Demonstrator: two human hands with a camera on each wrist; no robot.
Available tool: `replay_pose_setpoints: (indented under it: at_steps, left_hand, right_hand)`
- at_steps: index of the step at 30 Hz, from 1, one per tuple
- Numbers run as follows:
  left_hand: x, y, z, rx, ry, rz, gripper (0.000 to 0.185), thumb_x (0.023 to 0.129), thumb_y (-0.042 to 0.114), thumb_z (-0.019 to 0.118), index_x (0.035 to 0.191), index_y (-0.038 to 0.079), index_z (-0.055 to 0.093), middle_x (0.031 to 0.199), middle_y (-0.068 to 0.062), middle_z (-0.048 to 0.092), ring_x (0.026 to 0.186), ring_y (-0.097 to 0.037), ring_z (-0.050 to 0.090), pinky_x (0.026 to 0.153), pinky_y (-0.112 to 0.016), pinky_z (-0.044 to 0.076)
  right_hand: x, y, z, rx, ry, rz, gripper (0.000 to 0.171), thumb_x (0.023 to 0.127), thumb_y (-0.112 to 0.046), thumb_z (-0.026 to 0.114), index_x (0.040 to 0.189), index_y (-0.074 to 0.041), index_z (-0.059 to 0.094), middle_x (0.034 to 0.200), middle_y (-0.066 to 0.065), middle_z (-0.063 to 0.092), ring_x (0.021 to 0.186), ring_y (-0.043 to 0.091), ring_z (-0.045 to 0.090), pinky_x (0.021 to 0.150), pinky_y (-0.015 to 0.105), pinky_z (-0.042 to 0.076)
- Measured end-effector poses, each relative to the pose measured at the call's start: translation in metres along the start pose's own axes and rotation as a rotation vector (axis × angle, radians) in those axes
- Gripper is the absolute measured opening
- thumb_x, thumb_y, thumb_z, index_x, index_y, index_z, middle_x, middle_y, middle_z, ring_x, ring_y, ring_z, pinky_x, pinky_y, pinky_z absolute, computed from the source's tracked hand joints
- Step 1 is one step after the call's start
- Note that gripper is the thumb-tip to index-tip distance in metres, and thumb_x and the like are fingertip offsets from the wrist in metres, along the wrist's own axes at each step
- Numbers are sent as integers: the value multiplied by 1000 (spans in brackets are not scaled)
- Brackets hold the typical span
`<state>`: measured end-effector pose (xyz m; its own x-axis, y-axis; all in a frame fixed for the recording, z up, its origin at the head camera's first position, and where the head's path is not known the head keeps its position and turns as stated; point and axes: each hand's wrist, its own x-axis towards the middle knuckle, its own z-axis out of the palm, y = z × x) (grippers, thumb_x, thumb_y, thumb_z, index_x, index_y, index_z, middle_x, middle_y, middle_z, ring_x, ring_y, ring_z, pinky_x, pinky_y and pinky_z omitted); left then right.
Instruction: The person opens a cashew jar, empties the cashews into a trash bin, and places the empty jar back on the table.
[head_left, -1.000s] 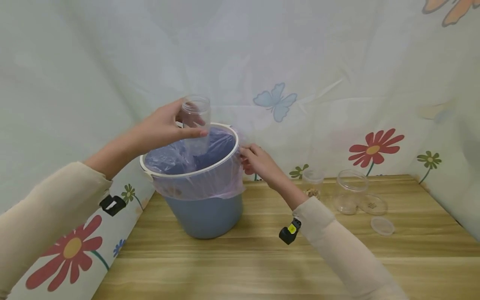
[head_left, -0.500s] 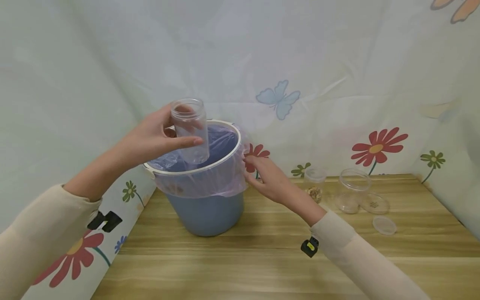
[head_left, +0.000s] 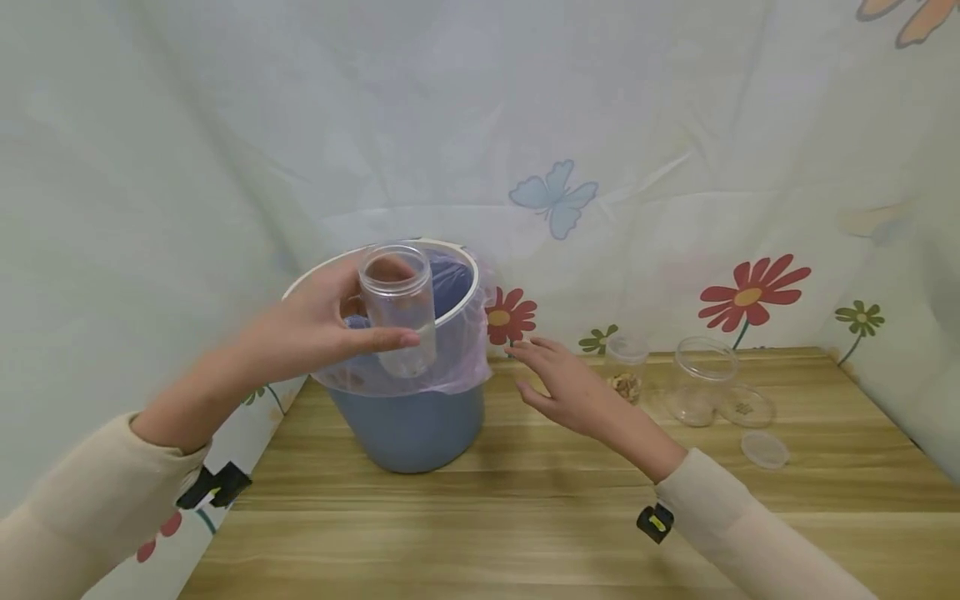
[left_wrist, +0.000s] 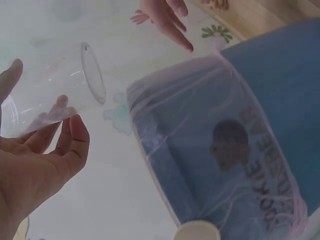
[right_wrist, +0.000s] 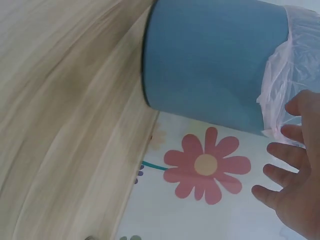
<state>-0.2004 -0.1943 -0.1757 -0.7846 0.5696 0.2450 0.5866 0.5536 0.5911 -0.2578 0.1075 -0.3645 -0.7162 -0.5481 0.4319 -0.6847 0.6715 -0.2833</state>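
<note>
A clear plastic jar (head_left: pixel 397 307) is held in the left hand (head_left: pixel 315 329), with the thumb across its front and the fingers curled behind it; the jar is kept nearly upright, mouth up, and nothing can be seen inside it. It is seen in front of the near rim of a blue bucket (head_left: pixel 412 425), and it cannot be told whether the two are touching. The bucket is placed near the far left corner of the wooden table (head_left: pixel 525 508) and is lined with a thin pinkish bag (head_left: pixel 461 350), which is folded over the white rim. The right hand (head_left: pixel 573 387) is kept open above the table, just beside the right side of the bucket, with the fingers spread and relaxed, and nothing is held by it. In the right wrist view the fingers (right_wrist: pixel 287 152) are shown close to the bag edge but apart from it. Near the far edge of the table, to the right, a small jar with brown pieces inside (head_left: pixel 626 371) is found, then a wider empty jar (head_left: pixel 701 379), and beside it two clear lids (head_left: pixel 765 448). A flowered cloth (head_left: pixel 750 296) is hung behind the table.
</note>
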Motion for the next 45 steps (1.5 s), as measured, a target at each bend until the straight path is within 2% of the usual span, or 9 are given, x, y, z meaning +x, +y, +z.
replay_pose_setpoints:
  at_steps: [4, 10, 19, 23, 26, 30, 35, 39, 45]
  left_hand:
    - [-3, -5, 12, -39, -24, 10, 60, 85, 26, 85, 135, 15, 53, 130, -2, 60, 114, -23, 66, 93, -45, 55]
    - [-3, -15, 33, -41, -49, 80, 61, 83, 23, 87, 135, 15, 54, 132, -2, 62, 105, -19, 69, 89, -41, 57]
    - [-2, -30, 58, -84, -87, 70, 64, 83, 26, 87, 136, 19, 54, 131, 0, 63, 102, -17, 67, 84, -40, 58]
    - [-2, -36, 68, -122, -105, 72, 62, 83, 27, 86, 136, 20, 54, 128, 1, 64, 99, -18, 67, 81, -40, 58]
    - [2, -40, 77, -167, -117, 95, 62, 83, 22, 86, 136, 17, 54, 129, -1, 63, 102, -19, 66, 83, -40, 58]
    - [7, -45, 89, -222, -138, 119, 62, 83, 17, 86, 136, 12, 54, 131, -4, 61, 109, -19, 66, 90, -38, 57]
    - [10, -53, 106, -190, -159, 138, 62, 84, 26, 86, 137, 17, 54, 129, 2, 63, 106, -13, 65, 88, -34, 57]
    - [14, -58, 118, -197, -179, 149, 61, 85, 26, 85, 137, 19, 54, 128, 4, 64, 105, -13, 65, 86, -34, 56]
    - [20, -62, 135, -204, -205, 112, 64, 85, 32, 85, 139, 23, 52, 122, 8, 66, 97, -11, 67, 87, -35, 55]
  right_hand:
    - [-7, 2, 1, -57, -7, -28, 51, 100, -27, 64, 147, -11, 54, 148, 18, 53, 141, 42, 43, 113, 57, 36]
    - [-17, 6, 0, -94, -17, -57, 53, 100, -30, 65, 149, -15, 52, 152, 16, 49, 143, 41, 41, 113, 58, 36]
    - [-37, 13, 0, -125, -64, -45, 59, 99, -29, 66, 153, -16, 47, 156, 18, 43, 144, 41, 39, 113, 57, 36]
    - [-44, 16, 0, -120, -94, -19, 59, 100, -29, 66, 153, -12, 47, 158, 19, 40, 146, 40, 37, 112, 56, 38]
    - [-47, 18, -1, -122, -105, -1, 58, 100, -29, 65, 151, -8, 48, 158, 20, 40, 145, 40, 38, 109, 56, 41]
    - [-51, 21, -6, -143, -111, 10, 58, 100, -29, 65, 150, -5, 50, 158, 21, 40, 144, 39, 40, 102, 55, 48]
    - [-57, 28, -13, -157, -106, 20, 55, 99, -27, 66, 148, -4, 52, 157, 23, 41, 141, 41, 43, 97, 55, 51]
    - [-63, 35, -21, -182, -113, 19, 53, 98, -26, 67, 146, -6, 54, 156, 24, 42, 139, 43, 45, 101, 56, 48]
    - [-70, 46, -37, -229, -154, 10, 52, 99, -27, 67, 146, -8, 55, 155, 24, 43, 138, 44, 46, 100, 55, 50]
